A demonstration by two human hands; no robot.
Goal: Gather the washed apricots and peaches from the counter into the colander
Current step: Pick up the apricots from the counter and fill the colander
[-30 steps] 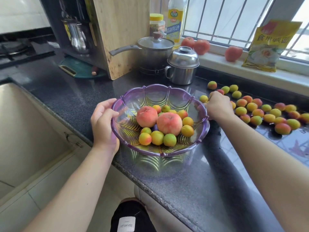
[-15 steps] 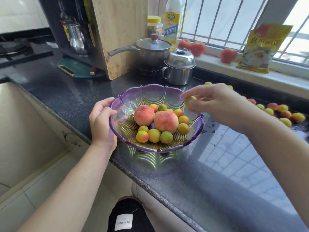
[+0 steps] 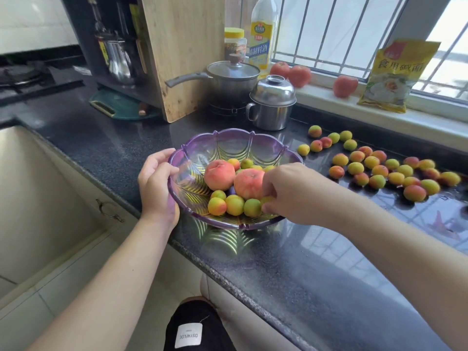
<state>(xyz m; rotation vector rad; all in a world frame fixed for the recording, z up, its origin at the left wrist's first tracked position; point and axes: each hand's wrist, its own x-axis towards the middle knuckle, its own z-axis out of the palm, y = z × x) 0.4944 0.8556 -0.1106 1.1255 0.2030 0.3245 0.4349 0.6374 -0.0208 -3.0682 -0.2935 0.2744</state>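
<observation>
Fingers of your right hand are curling down onto a small apricot, setting it among the fruit at the near side of the colander; ease them apart low so it is not bouncing off the peaches. Your left hand is gripping the colander's left rim, thumb inside; hold it level. Beyond, on the counter to the right, loose apricots are waiting near the window.
</observation>
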